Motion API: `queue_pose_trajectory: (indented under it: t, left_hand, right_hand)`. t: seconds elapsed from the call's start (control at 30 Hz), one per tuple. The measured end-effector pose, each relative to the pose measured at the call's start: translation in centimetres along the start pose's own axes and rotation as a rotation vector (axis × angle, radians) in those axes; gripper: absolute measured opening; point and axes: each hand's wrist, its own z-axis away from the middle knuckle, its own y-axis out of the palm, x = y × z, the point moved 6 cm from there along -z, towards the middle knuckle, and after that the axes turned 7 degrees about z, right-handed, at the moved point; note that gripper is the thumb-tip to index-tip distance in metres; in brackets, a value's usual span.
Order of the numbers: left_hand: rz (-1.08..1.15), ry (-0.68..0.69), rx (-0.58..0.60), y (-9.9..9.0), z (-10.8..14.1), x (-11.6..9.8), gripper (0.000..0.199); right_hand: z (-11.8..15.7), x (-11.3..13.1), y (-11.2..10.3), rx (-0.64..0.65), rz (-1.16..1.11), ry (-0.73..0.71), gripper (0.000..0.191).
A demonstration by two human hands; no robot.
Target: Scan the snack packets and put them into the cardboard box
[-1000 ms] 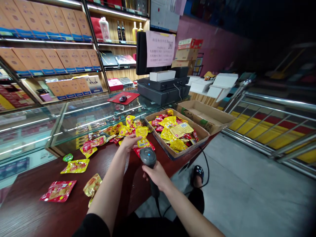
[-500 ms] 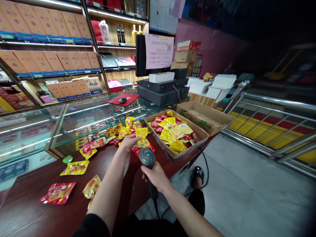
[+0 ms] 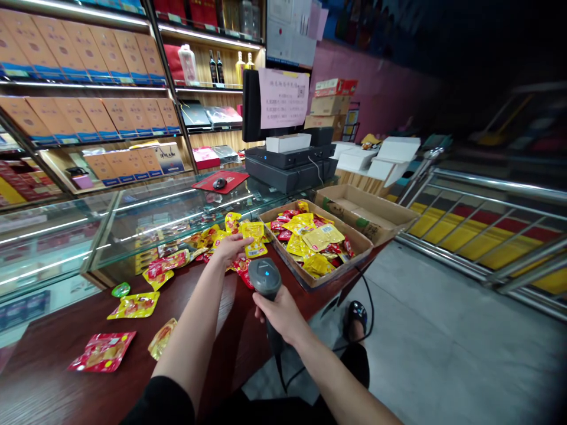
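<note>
My right hand [image 3: 280, 313] is wrapped round the handle of a dark grey barcode scanner [image 3: 264, 277], a small blue light lit on its head. Just beyond the scanner, my left hand [image 3: 233, 248] pinches a yellow snack packet [image 3: 254, 238] by its left edge. Below that packet lies a red snack packet [image 3: 243, 271] on the brown counter. More yellow and red packets [image 3: 205, 238] are heaped behind my left hand. To the right stands a cardboard box [image 3: 305, 282] filled with yellow and red snack packets.
Loose packets, such as a red one [image 3: 104, 352] and a yellow one [image 3: 134, 305], lie on the counter [image 3: 48, 348] at left. An open cardboard tray [image 3: 385, 221], a monitor [image 3: 251, 106] and a mouse [image 3: 219, 183] stand farther back. A metal railing [image 3: 496, 186] runs along the right.
My left hand, with the yellow packet, has shifted slightly up and left, and the packet has tilted. The scanner has barely moved. The whole view has shifted a little.
</note>
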Motion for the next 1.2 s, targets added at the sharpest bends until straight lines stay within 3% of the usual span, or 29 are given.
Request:
queue_pose_trajectory:
  t: [0.17, 0.4, 0.53, 0.6, 0.7, 0.77, 0.83, 1.0, 1.2]
  left_hand:
    - [-0.012, 0.033, 0.009, 0.4, -0.1, -1.5, 0.045]
    - [-0.021, 0.020, -0.042, 0.3, -0.6, -0.6, 0.029]
    - [-0.003, 0.003, 0.019, 0.6, -0.6, -0.5, 0.033]
    - [-0.012, 0.010, 0.030, 0.7, -0.3, -0.6, 0.035]
    - [-0.047, 0.016, 0.047, 1.1, 0.3, -0.4, 0.033]
    - [-0.079, 0.020, 0.075, 1.6, 0.6, 0.0, 0.032]
    - [-0.113, 0.032, 0.098, 2.3, 0.5, 0.3, 0.032]
    - [-0.190, 0.072, 0.097, 5.3, -1.1, -0.9, 0.040]
    - [-0.293, 0.138, 0.103, 13.1, -5.4, -6.1, 0.037]
  right_hand:
    - [-0.2, 0.7, -0.4, -0.022, -0.009, -0.022, 0.016]
    - [-0.1, 0.5, -0.5, -0.028, 0.013, -0.014, 0.017]
    - [-0.1, 0.3, -0.5, -0.026, 0.011, -0.008, 0.015]
    - [-0.6, 1.1, -1.2, -0.069, 0.009, -0.081, 0.014]
    - [-2.1, 2.9, -3.6, -0.238, 0.029, -0.237, 0.021]
    - [-3.7, 3.3, -5.1, -0.298, 0.031, -0.220, 0.020]
    - [-5.4, 3.5, -5.9, -0.239, 0.022, -0.154, 0.014]
    - [-8.1, 5.2, -8.5, -0.159, -0.106, -0.005, 0.019]
    - [-11.0, 11.4, -15.0, -0.210, -0.118, -0.011, 0.016]
